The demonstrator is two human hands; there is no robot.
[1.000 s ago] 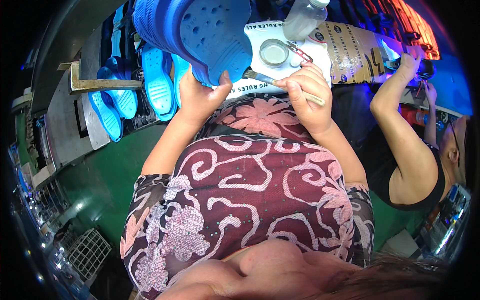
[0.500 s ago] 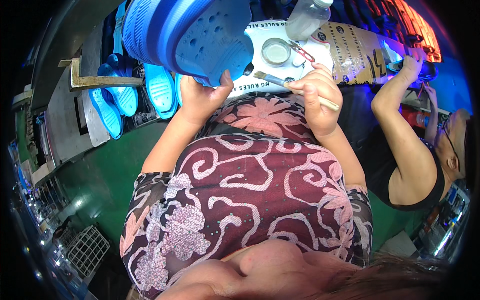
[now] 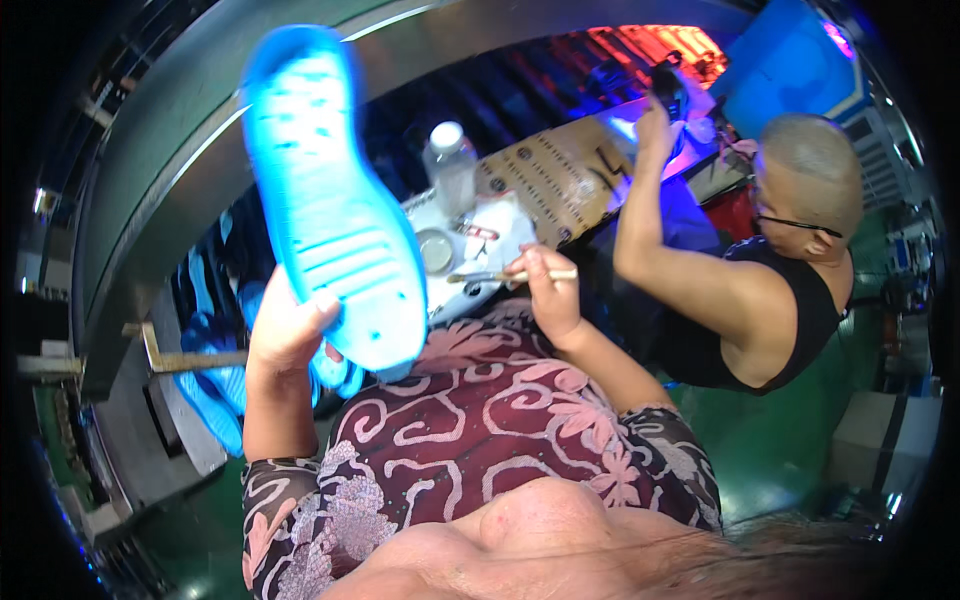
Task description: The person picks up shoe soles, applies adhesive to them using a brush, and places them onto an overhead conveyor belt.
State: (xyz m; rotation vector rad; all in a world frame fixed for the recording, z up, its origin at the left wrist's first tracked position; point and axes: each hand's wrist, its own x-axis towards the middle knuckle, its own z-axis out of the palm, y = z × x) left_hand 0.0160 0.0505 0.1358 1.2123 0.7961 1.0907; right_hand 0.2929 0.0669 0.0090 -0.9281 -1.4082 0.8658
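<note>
My left hand [image 3: 280,335] grips the heel end of a bright blue shoe sole [image 3: 330,210], thumb on its inner face. The sole stands raised and tilted, showing ridges and small holes. My right hand [image 3: 550,295] is closed around the pale handle of a brush [image 3: 490,277], whose bristle end points left. Just beyond the brush is a round glass jar [image 3: 437,250] on the white work surface. Close to it lie red-handled snips [image 3: 482,232]. A clear bottle with a white cap [image 3: 452,175] stands farther back.
More blue soles [image 3: 215,385] lie at the left, beside a wooden bracket [image 3: 195,360]. A metal-edged frame [image 3: 400,18] arches across the far side. Cardboard [image 3: 560,170] covers the surface at right, where another person [image 3: 760,290] sits working at a dark object.
My left hand has turned the sole so its inner face shows. The brush in my right hand has swung more level. The whole view has shifted, bringing the co-worker further in.
</note>
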